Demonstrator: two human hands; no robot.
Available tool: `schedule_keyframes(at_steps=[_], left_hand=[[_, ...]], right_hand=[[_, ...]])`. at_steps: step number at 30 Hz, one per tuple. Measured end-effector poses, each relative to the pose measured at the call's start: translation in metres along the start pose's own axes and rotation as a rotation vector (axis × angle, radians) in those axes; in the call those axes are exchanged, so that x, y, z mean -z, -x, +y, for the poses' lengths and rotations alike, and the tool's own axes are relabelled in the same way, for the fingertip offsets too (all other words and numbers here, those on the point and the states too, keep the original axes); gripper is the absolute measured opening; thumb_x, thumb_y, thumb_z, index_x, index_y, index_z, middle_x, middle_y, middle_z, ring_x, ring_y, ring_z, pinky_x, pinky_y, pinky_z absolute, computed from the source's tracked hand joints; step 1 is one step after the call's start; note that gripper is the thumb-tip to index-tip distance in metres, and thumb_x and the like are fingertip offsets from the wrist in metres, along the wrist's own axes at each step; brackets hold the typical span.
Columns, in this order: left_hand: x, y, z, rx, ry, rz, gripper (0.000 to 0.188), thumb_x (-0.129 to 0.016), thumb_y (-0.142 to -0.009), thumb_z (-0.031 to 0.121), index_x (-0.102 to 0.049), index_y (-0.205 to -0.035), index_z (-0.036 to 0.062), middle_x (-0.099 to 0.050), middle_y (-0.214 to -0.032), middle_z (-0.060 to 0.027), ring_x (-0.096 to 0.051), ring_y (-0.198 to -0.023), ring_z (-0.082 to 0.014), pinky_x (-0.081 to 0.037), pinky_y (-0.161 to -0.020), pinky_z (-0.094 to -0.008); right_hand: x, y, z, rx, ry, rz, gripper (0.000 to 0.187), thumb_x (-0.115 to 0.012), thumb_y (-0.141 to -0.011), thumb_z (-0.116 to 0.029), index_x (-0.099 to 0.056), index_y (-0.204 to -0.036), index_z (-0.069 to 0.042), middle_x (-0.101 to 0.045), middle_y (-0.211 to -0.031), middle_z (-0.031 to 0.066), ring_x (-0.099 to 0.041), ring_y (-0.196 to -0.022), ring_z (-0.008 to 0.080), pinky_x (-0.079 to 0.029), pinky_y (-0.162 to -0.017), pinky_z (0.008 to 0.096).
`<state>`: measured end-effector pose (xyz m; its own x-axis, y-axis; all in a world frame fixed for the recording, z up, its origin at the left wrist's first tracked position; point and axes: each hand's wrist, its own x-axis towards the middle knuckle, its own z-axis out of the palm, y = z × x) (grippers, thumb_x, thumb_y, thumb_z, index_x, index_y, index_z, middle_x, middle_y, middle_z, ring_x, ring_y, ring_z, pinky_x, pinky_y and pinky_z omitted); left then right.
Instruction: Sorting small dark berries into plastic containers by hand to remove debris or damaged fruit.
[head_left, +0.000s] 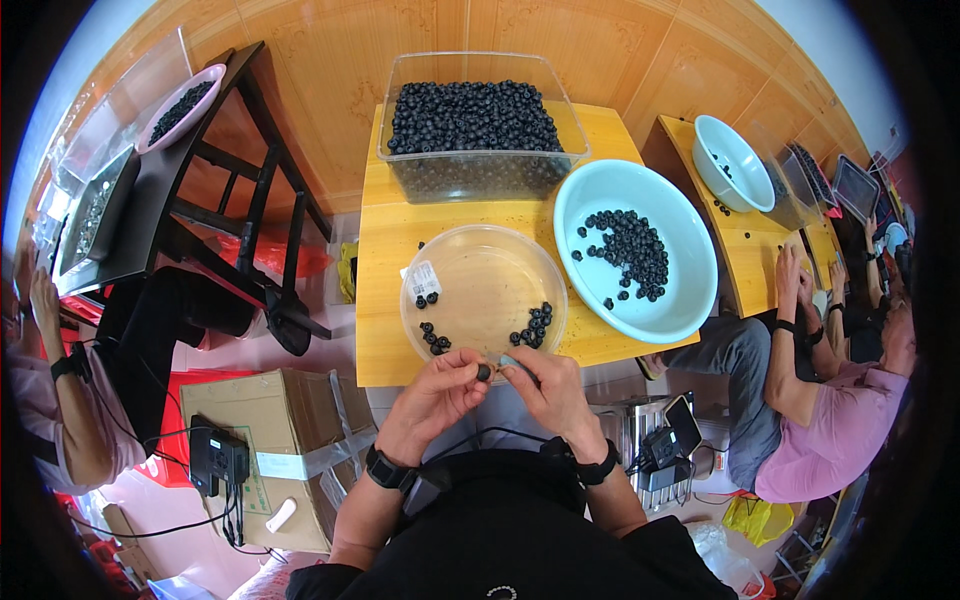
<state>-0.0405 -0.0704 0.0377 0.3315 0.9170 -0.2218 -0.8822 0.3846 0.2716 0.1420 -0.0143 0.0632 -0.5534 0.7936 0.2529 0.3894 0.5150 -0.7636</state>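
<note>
Close to the front edge of the yellow wooden table (pixel 385 335), my left hand (pixel 438 392) pinches a small black round part (pixel 484 372) between thumb and fingertips. My right hand (pixel 548 393) is closed around a small light grey-blue tool (pixel 508 362), its tip beside that part; its exact kind is hard to make out. Just beyond both hands lies a shallow clear round tray (pixel 485 275), with small groups of black parts near its rim and a white label at its left. A light blue basin (pixel 690 240) to the right holds many more loose black parts.
A clear rectangular bin (pixel 400 172) full of black parts stands at the table's back. On the left are a dark table (pixel 165 215) and a cardboard box (pixel 290 420). Co-workers sit on both sides; one in a pink shirt (pixel 830 440) works at the right table.
</note>
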Motion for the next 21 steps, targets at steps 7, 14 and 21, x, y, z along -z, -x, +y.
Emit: schedule_keyframes(at_steps=[7, 14, 21], left_hand=[[0.008, -0.005, -0.007, -0.051, -0.182, 0.076, 0.021, -0.064, -0.085, 0.004, -0.056, -0.104, 0.0035, -0.065, -0.092, -0.0088, -0.066, -0.077, -0.0149, -0.056, -0.068, -0.0247], [0.004, -0.008, -0.002, -0.110, -0.506, 0.239, 0.026, -0.063, -0.086, 0.006, -0.052, -0.109, 0.0038, -0.066, -0.095, -0.0100, -0.065, -0.078, -0.0160, -0.055, -0.068, -0.0253], [0.021, -0.018, 0.060, -0.552, -1.359, 0.615, 0.014, -0.063, -0.082, 0.003, -0.064, -0.094, -0.0035, -0.067, -0.086, -0.0120, -0.065, -0.076, -0.0183, -0.052, -0.068, -0.0278]], right_hand=[[0.005, -0.002, -0.018, -0.005, -0.165, 0.080, 0.020, -0.068, -0.080, -0.014, -0.062, -0.097, -0.006, -0.063, -0.082, 0.0119, -0.063, -0.070, 0.0333, -0.050, -0.057, 0.0381], [0.011, -0.002, 0.000, 0.055, 0.039, -0.048, 0.029, -0.069, -0.077, -0.010, -0.060, -0.104, -0.009, -0.062, -0.089, 0.0085, -0.064, -0.077, 0.0310, -0.051, -0.063, 0.0388], [0.078, -0.025, 0.012, -0.324, 0.127, 0.480, 0.046, -0.066, -0.079, -0.002, -0.055, -0.123, -0.001, -0.067, -0.100, 0.0174, -0.066, -0.078, 0.0234, -0.051, -0.068, 0.0318]])
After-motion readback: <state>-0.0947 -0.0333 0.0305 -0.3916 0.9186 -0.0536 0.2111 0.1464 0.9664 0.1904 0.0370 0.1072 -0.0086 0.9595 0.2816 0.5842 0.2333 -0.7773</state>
